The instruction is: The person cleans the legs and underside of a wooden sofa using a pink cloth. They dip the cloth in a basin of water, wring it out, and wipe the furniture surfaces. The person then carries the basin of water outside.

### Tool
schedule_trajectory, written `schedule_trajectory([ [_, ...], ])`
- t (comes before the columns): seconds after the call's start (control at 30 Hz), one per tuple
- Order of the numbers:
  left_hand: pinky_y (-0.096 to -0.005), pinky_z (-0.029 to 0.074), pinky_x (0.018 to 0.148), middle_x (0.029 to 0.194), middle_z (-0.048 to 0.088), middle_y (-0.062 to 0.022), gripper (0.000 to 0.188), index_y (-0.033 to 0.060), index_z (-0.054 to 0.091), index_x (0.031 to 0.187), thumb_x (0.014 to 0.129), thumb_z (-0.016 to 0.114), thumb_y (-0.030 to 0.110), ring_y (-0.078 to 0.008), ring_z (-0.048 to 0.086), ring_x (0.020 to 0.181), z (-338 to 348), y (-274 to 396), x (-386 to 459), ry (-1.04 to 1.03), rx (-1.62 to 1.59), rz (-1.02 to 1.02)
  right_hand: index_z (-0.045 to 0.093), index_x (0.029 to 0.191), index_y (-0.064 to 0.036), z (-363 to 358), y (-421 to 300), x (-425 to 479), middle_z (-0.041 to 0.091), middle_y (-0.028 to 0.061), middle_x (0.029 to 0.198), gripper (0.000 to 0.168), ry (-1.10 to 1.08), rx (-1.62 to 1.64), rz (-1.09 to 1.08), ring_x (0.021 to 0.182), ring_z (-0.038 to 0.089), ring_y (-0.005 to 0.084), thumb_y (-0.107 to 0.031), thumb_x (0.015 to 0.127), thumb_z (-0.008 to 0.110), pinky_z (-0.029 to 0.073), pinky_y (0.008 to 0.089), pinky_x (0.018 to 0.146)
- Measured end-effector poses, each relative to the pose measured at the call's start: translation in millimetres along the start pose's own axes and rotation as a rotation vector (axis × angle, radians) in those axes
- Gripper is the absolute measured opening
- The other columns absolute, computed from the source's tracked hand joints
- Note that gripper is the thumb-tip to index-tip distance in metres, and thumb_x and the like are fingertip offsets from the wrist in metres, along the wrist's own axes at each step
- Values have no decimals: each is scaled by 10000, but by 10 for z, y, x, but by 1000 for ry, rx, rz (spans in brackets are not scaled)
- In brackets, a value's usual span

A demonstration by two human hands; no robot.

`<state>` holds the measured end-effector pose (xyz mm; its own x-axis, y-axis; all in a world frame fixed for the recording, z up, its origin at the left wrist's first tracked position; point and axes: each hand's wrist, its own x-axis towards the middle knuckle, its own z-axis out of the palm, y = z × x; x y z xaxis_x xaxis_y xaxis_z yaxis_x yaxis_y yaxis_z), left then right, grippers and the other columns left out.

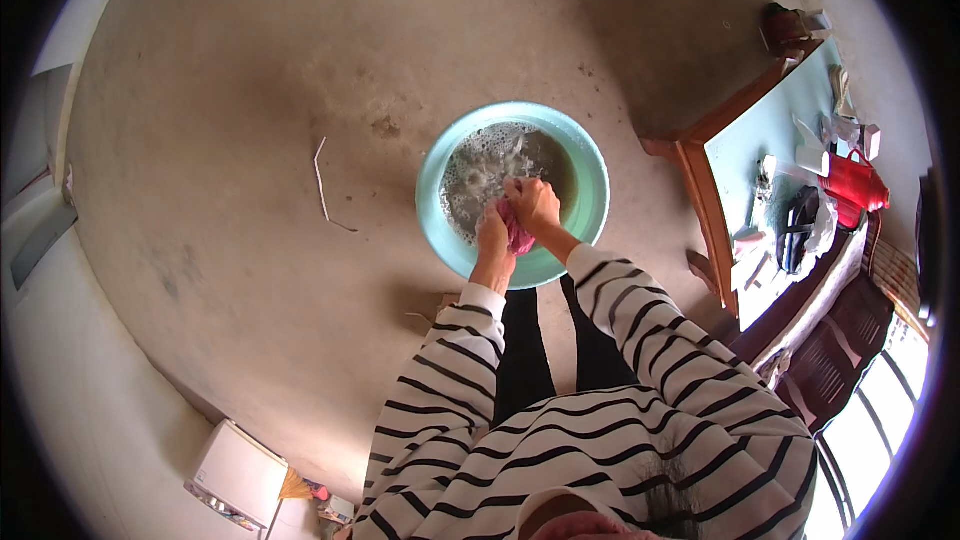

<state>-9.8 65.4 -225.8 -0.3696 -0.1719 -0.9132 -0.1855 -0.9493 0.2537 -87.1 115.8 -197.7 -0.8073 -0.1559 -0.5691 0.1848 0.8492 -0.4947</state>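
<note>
A turquoise plastic basin (433, 240) stands on the floor before me, holding murky, sudsy water (472, 172). Over its near part, my left hand (493, 236) and my right hand (534, 204) grip a wet, dark pink cloth (517, 229) between them. The cloth is bunched up, and much of it is hidden by my fingers. Splashed water shows just beyond my hands. My legs in black trousers (517, 345) are on the near side of the basin.
A thin white strip (321, 180) lies on the concrete floor (247, 210) left of the basin. To the right is a wooden table (701, 187) with a red thermos (855, 184) and other items on it. Behind it stands a dark bench (832, 360). A white appliance (238, 472) and broom (294, 485) are lower left.
</note>
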Motion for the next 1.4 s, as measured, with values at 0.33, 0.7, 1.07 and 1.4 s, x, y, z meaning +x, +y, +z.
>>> schedule_trajectory([
  [0.33,-565,470,932,1441,397,-121,596,193,344,1429,954,534,501,-319,474,1267,-459,371,-230,19,139,-45,670,1050,-105,-132,415,434,678,226,969,348,237,140,29,922,645,429,-410,924,562,514,486,806],
  [0.7,-330,541,677,953,663,-64,236,101,626,998,982,549,323,-183,628,784,-517,121,458,-278,-96,82,691,837,-43,29,-153,-671,613,179,644,265,-161,226,-463,595,639,312,-303,796,729,502,389,581],
  [1.07,-358,534,789,1007,654,-44,381,104,597,1105,1009,424,429,-198,633,909,43,68,-13,-64,-71,-54,708,788,-76,69,63,30,657,214,737,366,30,20,-8,709,647,430,-425,842,610,540,492,621],
  [1.4,-549,484,908,1331,509,-82,569,186,353,1404,942,576,433,-292,564,1143,-355,294,-170,-61,118,0,675,1113,-165,-144,342,461,695,195,985,414,146,-22,190,904,655,429,-483,959,460,530,503,777],
])
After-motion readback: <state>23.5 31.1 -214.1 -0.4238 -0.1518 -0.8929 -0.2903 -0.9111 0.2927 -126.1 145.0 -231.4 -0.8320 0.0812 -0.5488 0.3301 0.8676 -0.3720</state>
